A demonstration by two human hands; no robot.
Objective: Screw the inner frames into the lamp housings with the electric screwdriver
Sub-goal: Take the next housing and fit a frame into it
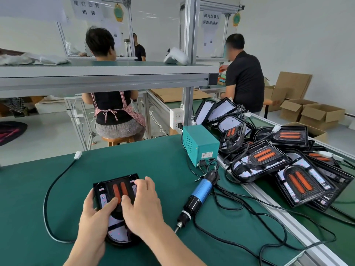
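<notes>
Lamp housing: a black lamp housing (117,234) lies flat on the green desk (153,160), near centre, with its rounded end at the near edge.
Inner frame: the inner frame (120,186), with two orange strips, sits inside the housing under both hands.
Left hand: the left hand (96,214) holds the housing by its left edge, thumb laid across onto an orange strip.
Right hand: the right hand (143,204) lies spread and flat on the frame, with its fingertips at the far right corner and gripping nothing.
Electric screwdriver: the electric screwdriver (197,196) lies unheld on the desk just right of the right hand, bit pointing near-left.
Cable: a black cable (47,198) loops from the housing round the left side to a white connector (78,154) near the far edge.
Open room: bare mat to the left and beyond the housing.
Right side: the screwdriver's cords (249,212) tangle up to the aluminium rail (284,217).
Power box: a teal power box (199,144) stands at the far right corner.
Pile: a pile of housings (278,160) lies heaped beyond the rail.
</notes>
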